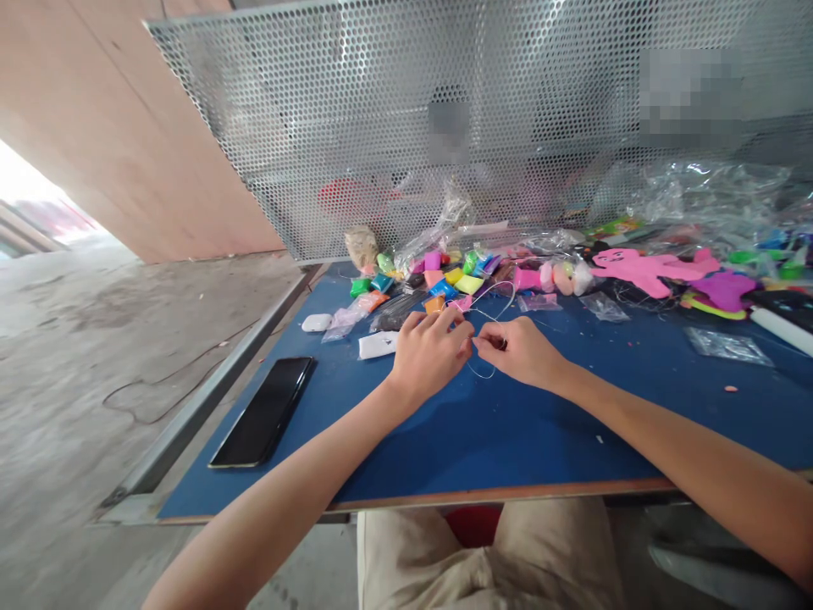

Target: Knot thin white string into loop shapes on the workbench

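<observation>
A thin whitish string (511, 294) loops up above my hands, and another bend of it hangs below them over the blue tabletop. My left hand (430, 349) pinches the string, its fingers bent toward the middle. Close beside it, my right hand (524, 349) grips the string between thumb and curled fingers. The two sets of fingertips nearly meet, so the exact spot where they hold it is partly hidden. A white folded piece (377, 345) lies just left of my left hand. Small colourful packets (468, 284) are heaped right behind the hands.
A black phone (263, 413) and a white earbud case (317, 323) lie on the blue table (508, 449) at left. Pink cut-out figure (657, 269), plastic bags (711, 191) and a small clear packet (729, 346) are at right. A perforated metal panel (381, 93) stands behind.
</observation>
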`<state>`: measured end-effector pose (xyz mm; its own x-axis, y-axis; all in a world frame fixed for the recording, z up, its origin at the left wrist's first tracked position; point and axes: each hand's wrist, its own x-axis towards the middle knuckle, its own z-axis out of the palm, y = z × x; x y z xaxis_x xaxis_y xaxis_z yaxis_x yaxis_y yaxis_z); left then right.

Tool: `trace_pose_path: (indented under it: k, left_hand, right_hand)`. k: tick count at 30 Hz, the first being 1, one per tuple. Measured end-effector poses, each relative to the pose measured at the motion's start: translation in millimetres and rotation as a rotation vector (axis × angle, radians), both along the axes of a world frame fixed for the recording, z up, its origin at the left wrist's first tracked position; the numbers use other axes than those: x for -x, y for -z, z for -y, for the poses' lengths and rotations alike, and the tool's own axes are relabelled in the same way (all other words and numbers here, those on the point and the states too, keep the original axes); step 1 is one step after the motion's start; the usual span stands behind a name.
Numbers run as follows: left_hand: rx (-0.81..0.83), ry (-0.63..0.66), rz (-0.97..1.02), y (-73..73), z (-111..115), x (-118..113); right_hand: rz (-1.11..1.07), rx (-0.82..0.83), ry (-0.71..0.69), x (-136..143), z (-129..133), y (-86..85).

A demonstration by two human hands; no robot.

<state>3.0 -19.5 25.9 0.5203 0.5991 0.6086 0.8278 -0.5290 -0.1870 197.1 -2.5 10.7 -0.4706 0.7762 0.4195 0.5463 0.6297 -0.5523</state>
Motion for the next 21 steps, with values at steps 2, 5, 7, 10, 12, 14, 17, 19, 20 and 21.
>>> trace_pose_path:
  k: [2, 5, 7, 10, 12, 14, 17, 19, 20, 21]
  left_hand:
    - [-0.001, -0.004, -0.001, -0.1, 0, -1]
    - [0.003, -0.022, 0.033, -2.0, 1, -2]
    - [0.016, -0.044, 0.060, -3.3, 2, -2]
    - [0.050, -0.084, 0.050, -4.3, 2, -3]
    - [0.063, -0.107, 0.014, -4.8, 3, -4]
    - [0.067, -0.118, -0.020, -5.3, 3, -5]
    - [0.076, -0.124, -0.039, -6.0, 4, -7]
    - [0.085, -0.130, -0.040, -5.8, 4, -8]
    - [0.091, -0.131, -0.040, -5.5, 4, -8]
    - [0.097, -0.131, -0.042, -5.0, 4, -8]
  right_hand:
    - [0.050, -0.068, 0.062, 2, 0, 0.8]
    - [0.159, -0.215, 0.177, 7, 2, 0.9]
    - [0.228, -0.298, 0.227, 11, 4, 0.8]
    - [0.290, -0.366, 0.250, 15, 6, 1.4]
    - [0.309, -0.389, 0.251, 16, 7, 2.0]
    - [0.321, -0.405, 0.248, 16, 7, 2.3]
    - [0.327, -0.418, 0.239, 15, 6, 1.9]
    - [0.329, -0.426, 0.232, 15, 6, 1.8]
    - [0.330, -0.431, 0.230, 15, 6, 1.8]
    - [0.332, -0.436, 0.228, 15, 6, 2.0]
